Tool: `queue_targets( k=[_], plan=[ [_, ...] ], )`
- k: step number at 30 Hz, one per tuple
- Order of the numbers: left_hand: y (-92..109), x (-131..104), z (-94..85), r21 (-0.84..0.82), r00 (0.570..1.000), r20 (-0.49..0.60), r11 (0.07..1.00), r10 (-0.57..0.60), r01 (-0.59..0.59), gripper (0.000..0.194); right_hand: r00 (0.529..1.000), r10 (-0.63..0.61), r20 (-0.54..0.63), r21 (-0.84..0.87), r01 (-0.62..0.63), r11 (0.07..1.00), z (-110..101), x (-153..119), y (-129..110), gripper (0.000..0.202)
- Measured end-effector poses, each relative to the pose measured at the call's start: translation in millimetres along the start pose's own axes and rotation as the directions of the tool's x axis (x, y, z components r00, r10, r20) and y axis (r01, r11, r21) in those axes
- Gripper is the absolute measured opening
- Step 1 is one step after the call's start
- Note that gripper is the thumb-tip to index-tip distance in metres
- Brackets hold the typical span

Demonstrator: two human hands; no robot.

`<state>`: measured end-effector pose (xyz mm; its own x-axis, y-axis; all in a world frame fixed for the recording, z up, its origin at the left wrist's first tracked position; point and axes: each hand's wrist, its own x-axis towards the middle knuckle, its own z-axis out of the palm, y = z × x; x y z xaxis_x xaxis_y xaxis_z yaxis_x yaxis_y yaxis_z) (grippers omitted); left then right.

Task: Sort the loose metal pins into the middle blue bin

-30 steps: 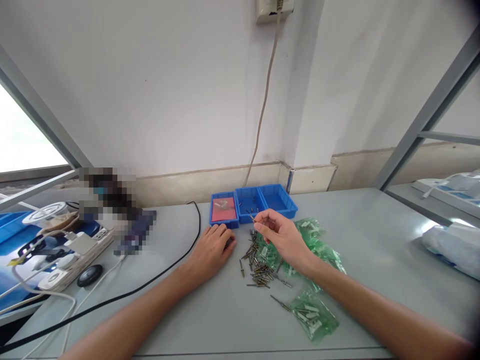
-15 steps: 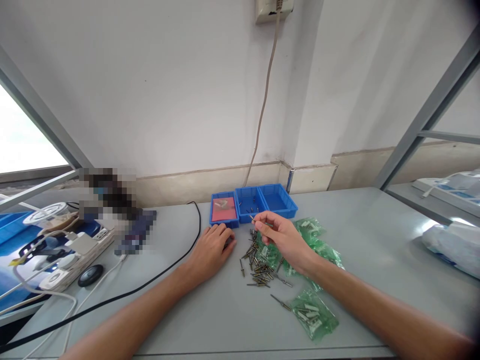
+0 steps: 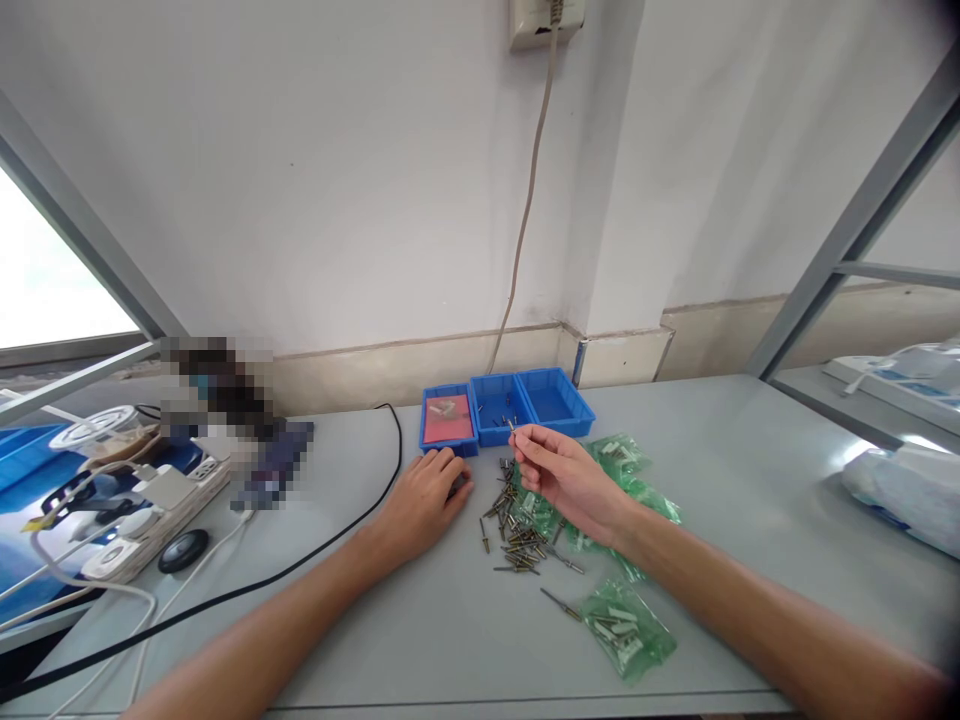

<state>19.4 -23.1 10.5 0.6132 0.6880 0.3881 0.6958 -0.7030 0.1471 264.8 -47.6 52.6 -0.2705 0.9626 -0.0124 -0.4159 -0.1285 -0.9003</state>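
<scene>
My right hand (image 3: 566, 475) pinches a small metal pin (image 3: 511, 425) between thumb and fingertips, its thin tip pointing up in front of the blue bins. Below that hand lies a loose heap of similar brass-and-grey metal pins (image 3: 521, 548). Green plastic bags (image 3: 630, 635) with pale pieces inside lie beside and under the right forearm. My left hand (image 3: 426, 500) rests on the table with curled fingers over a dark thing (image 3: 455, 485), mostly hidden beneath it. The middle blue bin (image 3: 491, 437) holds a few pins.
The left blue bin (image 3: 450, 450) has a red sheet with a small clear bag on it; the right blue bin (image 3: 574, 428) adjoins the middle one. A black cable (image 3: 315, 550) crosses the left side. Power strips (image 3: 161, 515) and a round black object (image 3: 184, 550) sit further left.
My right hand has turned slightly, and the pin in its fingertips now points more upward than leftward. The left hand has stayed in place.
</scene>
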Motion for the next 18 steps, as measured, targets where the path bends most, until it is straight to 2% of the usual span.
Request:
queue_targets(
  k=[12, 18],
  plan=[
    [0.2, 0.2, -1.7, -0.038, 1.0, 0.014, 0.999, 0.024, -0.024, 0.011, 0.986, 0.037, -0.16, -0.062, -0.047, 0.997, -6.9, 4.8, 2.3, 0.045],
    [1.6, 0.5, -2.6, -0.033, 1.0, 0.006, 0.999, 0.016, -0.016, 0.01, 0.991, 0.001, -0.135, -0.152, -0.022, 0.988, -4.0, 3.8, 1.7, 0.039]
  ],
)
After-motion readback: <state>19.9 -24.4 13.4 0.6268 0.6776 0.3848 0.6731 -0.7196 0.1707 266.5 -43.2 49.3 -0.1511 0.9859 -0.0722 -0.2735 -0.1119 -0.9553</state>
